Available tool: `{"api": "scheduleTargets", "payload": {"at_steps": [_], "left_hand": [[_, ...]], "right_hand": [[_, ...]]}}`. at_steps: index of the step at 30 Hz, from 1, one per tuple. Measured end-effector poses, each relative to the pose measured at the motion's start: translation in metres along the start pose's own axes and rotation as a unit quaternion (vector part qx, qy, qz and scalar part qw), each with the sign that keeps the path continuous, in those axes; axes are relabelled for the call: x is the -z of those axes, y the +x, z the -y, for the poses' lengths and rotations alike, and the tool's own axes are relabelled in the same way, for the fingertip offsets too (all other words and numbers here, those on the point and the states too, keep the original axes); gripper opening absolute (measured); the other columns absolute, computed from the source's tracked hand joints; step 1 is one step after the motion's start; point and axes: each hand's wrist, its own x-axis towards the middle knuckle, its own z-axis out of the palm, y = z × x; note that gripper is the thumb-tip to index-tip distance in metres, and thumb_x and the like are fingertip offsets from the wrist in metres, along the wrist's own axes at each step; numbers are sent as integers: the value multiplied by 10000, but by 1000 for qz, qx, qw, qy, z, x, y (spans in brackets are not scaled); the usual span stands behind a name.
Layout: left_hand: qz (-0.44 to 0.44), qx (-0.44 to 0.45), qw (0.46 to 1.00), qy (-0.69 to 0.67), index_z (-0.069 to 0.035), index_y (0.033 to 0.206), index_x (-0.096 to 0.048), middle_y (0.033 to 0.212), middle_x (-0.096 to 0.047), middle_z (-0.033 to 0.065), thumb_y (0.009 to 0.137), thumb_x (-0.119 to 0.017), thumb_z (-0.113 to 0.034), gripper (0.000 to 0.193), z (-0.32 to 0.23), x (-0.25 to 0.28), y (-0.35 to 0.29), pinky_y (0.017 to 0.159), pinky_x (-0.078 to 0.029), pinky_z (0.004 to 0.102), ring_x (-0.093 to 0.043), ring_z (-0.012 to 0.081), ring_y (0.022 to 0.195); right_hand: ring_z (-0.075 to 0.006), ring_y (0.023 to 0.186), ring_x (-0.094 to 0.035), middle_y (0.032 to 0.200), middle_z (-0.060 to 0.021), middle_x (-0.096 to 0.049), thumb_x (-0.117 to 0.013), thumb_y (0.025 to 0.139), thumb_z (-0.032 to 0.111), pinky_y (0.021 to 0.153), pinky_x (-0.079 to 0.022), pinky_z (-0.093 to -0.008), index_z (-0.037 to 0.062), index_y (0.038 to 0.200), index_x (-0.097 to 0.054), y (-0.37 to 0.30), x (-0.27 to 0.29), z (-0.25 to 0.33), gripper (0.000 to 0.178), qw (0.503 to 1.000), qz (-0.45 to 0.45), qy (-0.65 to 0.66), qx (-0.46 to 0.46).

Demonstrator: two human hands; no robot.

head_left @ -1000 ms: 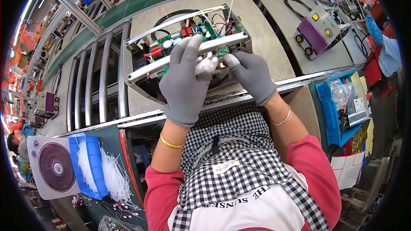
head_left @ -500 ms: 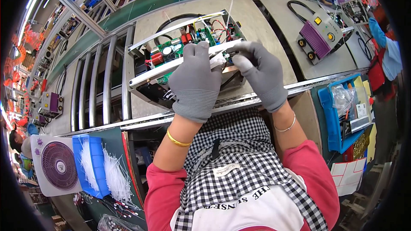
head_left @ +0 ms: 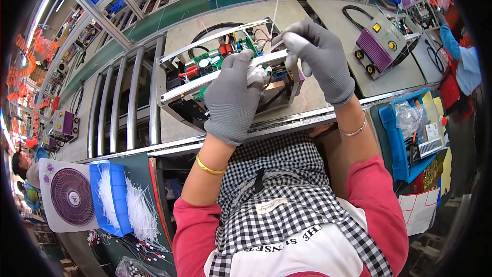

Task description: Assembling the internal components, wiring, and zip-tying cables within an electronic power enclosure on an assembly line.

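An open-framed electrical unit (head_left: 190, 88) with pale metal rails stands in front of me. Inside it is a green circuit board (head_left: 217, 62) bearing red and white components. My left hand (head_left: 231, 97), in a grey glove, lies over the near rail with its fingers closed round a bundle of white connectors (head_left: 258, 75) and wires. At the unit's right end, my gloved right hand (head_left: 322, 54) is raised with thumb and forefinger pinched together. Whatever is between those fingertips is too small to make out. A thin white strip (head_left: 275, 15) sticks up behind the rail.
Metal rollers (head_left: 117, 105) lie left of the unit. Further right sits a purple-sided machine (head_left: 378, 50). White cable ties (head_left: 139, 210) lie beside a blue bin (head_left: 122, 195) and a fan (head_left: 72, 197) at lower left. A blue tray (head_left: 397, 136) holds bags and parts at right.
My right hand has moved up and to the right, away from the connectors. My left hand stays on them, and the view has shifted slightly.
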Motion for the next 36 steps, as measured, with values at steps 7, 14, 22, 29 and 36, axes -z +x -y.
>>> {"api": "scheduleTargets", "payload": {"at_steps": [7, 14, 22, 29, 36], "left_hand": [[14, -12, 997, -80, -83, 1257, -597, 1119, -665, 167, 802, -755, -201, 496, 2, 10, 3, 834, -537, 376, -673, 312, 978], [42, 25, 995, -91, -37, 1202, -641, 984, -703, 100, 891, -677, -161, 337, 15, 39, 21, 807, -516, 281, -658, 133, 881], [128, 17, 957, -259, 10, 1093, -656, 814, -669, 145, 886, -620, -211, 305, 20, 55, 59, 708, -491, 309, -607, 184, 718], [247, 41, 947, -200, 20, 1056, -681, 797, -671, 107, 896, -651, -308, 366, 19, 38, 87, 703, -480, 318, -597, 156, 742], [248, 34, 942, -223, -7, 1053, -719, 848, -696, 97, 884, -701, -290, 329, 24, 30, 97, 720, -486, 317, -604, 155, 765]], "right_hand": [[-75, 652, -648, 830, -43, -668, -647, 924, 220, 571, -486, -202, -1, 1021, -665, 11, -3, 6, 242, 999, 44, 21, 5], [-15, 570, -587, 822, -42, -696, -632, 943, 262, 430, -375, -155, 19, 1030, -661, 43, 44, 1, 260, 993, -55, 56, 86], [-14, 574, -532, 871, -18, -694, -588, 939, 281, 452, -368, -167, 41, 988, -667, 63, 43, 6, 258, 991, -8, -105, 81], [-34, 555, -510, 868, -14, -699, -608, 899, 324, 447, -368, -192, 68, 935, -676, 97, 33, 3, 267, 987, 92, -135, -1], [-29, 524, -499, 866, -28, -708, -614, 928, 327, 427, -389, -173, 60, 977, -667, 124, 46, -6, 276, 974, 27, -223, 23]]}}
